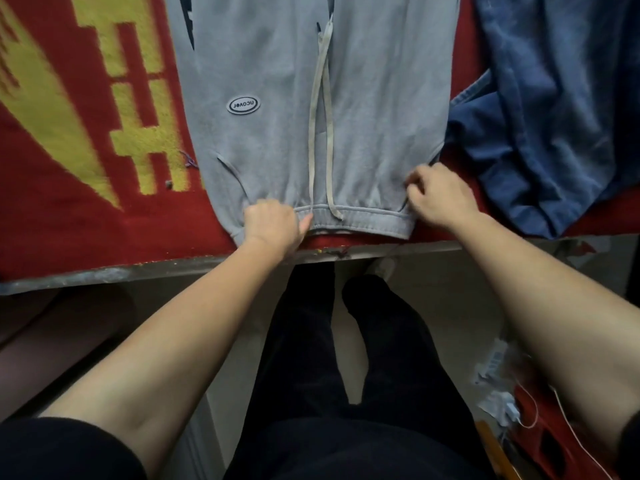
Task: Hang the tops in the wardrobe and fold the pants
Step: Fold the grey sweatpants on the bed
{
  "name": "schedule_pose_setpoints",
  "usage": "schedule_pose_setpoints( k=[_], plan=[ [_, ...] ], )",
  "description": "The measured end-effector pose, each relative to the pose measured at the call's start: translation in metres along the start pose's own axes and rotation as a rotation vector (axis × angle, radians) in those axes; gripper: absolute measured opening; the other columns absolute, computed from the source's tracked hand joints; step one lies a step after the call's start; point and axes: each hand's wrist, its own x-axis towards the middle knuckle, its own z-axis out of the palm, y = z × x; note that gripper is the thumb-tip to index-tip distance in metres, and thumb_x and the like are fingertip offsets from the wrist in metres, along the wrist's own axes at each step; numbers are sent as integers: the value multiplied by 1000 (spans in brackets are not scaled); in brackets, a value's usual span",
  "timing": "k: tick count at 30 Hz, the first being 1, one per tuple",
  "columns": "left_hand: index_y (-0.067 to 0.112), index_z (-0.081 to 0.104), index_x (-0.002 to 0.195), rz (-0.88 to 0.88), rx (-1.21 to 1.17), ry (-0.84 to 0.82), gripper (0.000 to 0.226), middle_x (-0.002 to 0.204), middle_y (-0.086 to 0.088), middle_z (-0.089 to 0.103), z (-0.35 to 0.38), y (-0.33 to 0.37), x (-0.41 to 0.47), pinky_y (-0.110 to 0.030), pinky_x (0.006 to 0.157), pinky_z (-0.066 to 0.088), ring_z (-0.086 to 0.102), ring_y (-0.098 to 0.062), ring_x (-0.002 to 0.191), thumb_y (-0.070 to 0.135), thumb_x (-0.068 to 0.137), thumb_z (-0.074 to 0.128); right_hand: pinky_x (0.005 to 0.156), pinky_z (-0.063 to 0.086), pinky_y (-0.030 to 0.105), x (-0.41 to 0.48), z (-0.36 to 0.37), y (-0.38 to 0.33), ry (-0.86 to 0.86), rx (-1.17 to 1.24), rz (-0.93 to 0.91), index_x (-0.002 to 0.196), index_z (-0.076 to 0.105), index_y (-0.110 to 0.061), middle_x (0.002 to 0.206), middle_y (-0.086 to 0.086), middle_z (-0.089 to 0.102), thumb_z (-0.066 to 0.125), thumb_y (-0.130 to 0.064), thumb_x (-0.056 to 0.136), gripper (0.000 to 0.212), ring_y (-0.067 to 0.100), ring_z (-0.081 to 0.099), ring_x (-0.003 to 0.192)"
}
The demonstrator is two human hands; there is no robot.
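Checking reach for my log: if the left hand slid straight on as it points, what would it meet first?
Likely the drawstring lying on the grey pants, just beyond the left hand, which holds the waistband.

Red cloth with a yellow pattern (pixel 86 133) covering your surface (pixel 104 273), purple thread (pixel 188 161) lying on it, your legs in black trousers (pixel 346 341) below, white charger plug (pixel 512 410) beside a red object (pixel 530 398) lower right.

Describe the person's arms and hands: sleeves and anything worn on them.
The left forearm and right forearm are bare. Black cloth covers the upper arms: left sleeve, right sleeve. The left hand and right hand wear no gloves; no ring or watch shows.
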Motion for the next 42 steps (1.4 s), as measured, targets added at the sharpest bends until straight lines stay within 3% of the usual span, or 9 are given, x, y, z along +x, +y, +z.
schedule_pose_setpoints(
  k=[2, 5, 12, 22, 26, 28, 31, 37, 42],
  plan=[
    [9, 59, 106, 94, -218, 190, 40, 107, -14, 61, -13, 24, 10, -40, 72, 45, 59, -34, 101, 44, 97, 41, 92, 45, 39, 13, -13, 6, 232, 213, 133, 109, 60, -24, 116, 13, 57, 50, -32, 90, 23, 35, 58, 108],
    [13, 56, 108, 215, -555, 125, 32, 114, -11, 57, -29, 73, 19, -41, 82, 44, 54, -32, 110, 40, 94, 50, 97, 47, 35, 36, -31, 9, 303, 519, 251, 113, 60, -17, 114, 6, 65, 56, -35, 90, 29, 24, 61, 107],
    [20, 57, 124, -5, -539, -115, 92, 131, -10, 38, -32, 163, 32, -55, 97, 38, 30, -33, 123, 88, 63, 52, 75, 56, 29, 63, -37, 15, 140, 958, 326, 95, 69, -25, 100, -3, 71, 62, -38, 93, 15, 12, 65, 88],
    [14, 67, 99, -53, -743, -64, 36, 119, -10, 49, -37, 153, 34, -39, 89, 49, 41, -30, 114, 37, 71, 72, 64, 51, 25, 75, -55, 5, 75, 767, 320, 91, 71, -26, 97, -4, 71, 70, -42, 83, 18, 9, 66, 86],
    [15, 51, 60, -6, -1106, -110, 29, 62, -1, 50, -34, 103, 14, -27, 58, 40, 51, -19, 65, 25, 71, 76, 74, 60, 37, 68, -61, -31, 188, 721, 260, 79, 61, -25, 98, 3, 70, 68, -41, 86, 19, 16, 67, 88],
    [16, 45, 62, -50, -1320, -96, 33, 56, 3, 40, -33, 74, 0, -24, 50, 33, 38, -11, 52, 20, 74, 76, 92, 52, 37, 65, -66, -66, 294, 681, 185, 76, 53, -25, 98, 6, 68, 62, -34, 89, 19, 19, 64, 92],
    [19, 42, 57, -162, -1522, -38, 36, 48, 8, 35, -32, 23, -17, -18, 41, 28, 32, -4, 42, 14, 75, 73, 86, 38, 30, 51, -68, -135, 456, 540, -65, 86, 56, -14, 100, 14, 64, 57, -27, 93, 15, 26, 56, 93],
    [17, 54, 40, -510, -1607, 70, 9, 43, 5, 46, -2, -77, -28, -26, 51, 33, 44, -12, 46, 24, 44, 57, 87, 37, 28, 37, -31, -275, 388, 505, -458, 93, 59, 2, 100, 19, 57, 61, -20, 94, 22, 29, 55, 95],
    [13, 62, 63, -638, -1567, -14, 15, 74, -12, 67, 52, -120, -17, -34, 62, 47, 60, -23, 70, 25, 53, 60, 88, 36, 27, 60, 30, -335, 216, 395, -535, 101, 59, 2, 107, 18, 57, 58, -19, 96, 22, 29, 54, 100]
  ],
)
